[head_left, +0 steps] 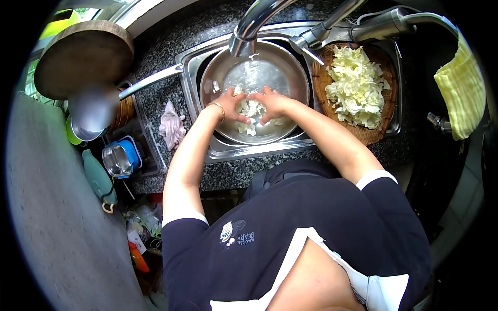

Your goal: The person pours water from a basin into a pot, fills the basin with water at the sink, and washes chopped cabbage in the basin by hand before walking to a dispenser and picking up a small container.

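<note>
Torn cabbage leaves (251,110) lie in water inside a large round steel basin (207,78), which sits in the sink. My left hand (228,105) cups the clump from the left, its fingers curved round the leaves. From the other side my right hand (273,105) is bent round the same clump, fingertips in among the pieces. Both hands are low in the basin, with the leaves between them. A faucet (244,44) hangs over the far rim, and water runs down beneath its mouth. The undersides of the fingers are partly hidden.
Right of the basin, a woven basket (319,80) holds a heap of torn cabbage (358,85). A pan handle (153,82) reaches toward the sink's left edge. A crumpled cloth (171,126), blue-edged container (121,158) and round wooden board (83,59) are at left. A yellow cloth (461,88) hangs right.
</note>
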### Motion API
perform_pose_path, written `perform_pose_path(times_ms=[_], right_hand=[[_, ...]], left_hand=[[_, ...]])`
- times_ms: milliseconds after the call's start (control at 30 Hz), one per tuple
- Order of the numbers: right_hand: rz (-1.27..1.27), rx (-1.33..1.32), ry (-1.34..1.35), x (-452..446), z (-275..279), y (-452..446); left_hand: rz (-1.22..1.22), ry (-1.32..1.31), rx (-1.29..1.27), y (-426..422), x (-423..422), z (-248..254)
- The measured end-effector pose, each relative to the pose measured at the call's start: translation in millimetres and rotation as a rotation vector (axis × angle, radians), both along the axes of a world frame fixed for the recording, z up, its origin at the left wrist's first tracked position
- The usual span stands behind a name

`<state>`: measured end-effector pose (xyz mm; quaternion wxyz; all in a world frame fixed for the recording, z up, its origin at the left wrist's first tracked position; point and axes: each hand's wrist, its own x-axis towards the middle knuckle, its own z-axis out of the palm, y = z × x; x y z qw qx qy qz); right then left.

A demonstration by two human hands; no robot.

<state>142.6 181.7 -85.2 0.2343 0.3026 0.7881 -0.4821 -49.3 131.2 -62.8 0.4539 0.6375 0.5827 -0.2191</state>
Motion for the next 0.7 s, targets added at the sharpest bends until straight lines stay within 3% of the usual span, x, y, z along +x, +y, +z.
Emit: perform_pose_path(times_ms=[267, 333, 433, 533, 600, 667, 700], right_hand=[[-0.030, -0.112, 0.000, 16, -3, -37], [-0.068, -0.075, 0.039, 17, -10, -45], [-0.200, -0.208, 0.025, 17, -7, -47], [-0.510, -0.680, 0.036, 19, 2, -43], [-0.567, -0.780, -0.023, 22, 8, -43], [-0.848, -0.971, 0.119, 25, -9, -49], [-0.894, -0.917, 0.189, 28, 16, -47]], left_hand=[[0.013, 0.007, -0.010, -43, 35, 6], [0.186, -0.095, 0.086, -56, 38, -7], [0.358, -0.086, 0.124, -70, 54, -26], [0.544, -0.107, 0.186, -84, 70, -49], [0.811, -0.223, 0.283, -91, 80, -71], [0.871, -0.254, 0.296, -88, 94, -58], [0.932, -0.269, 0.388, -86, 101, -46]])
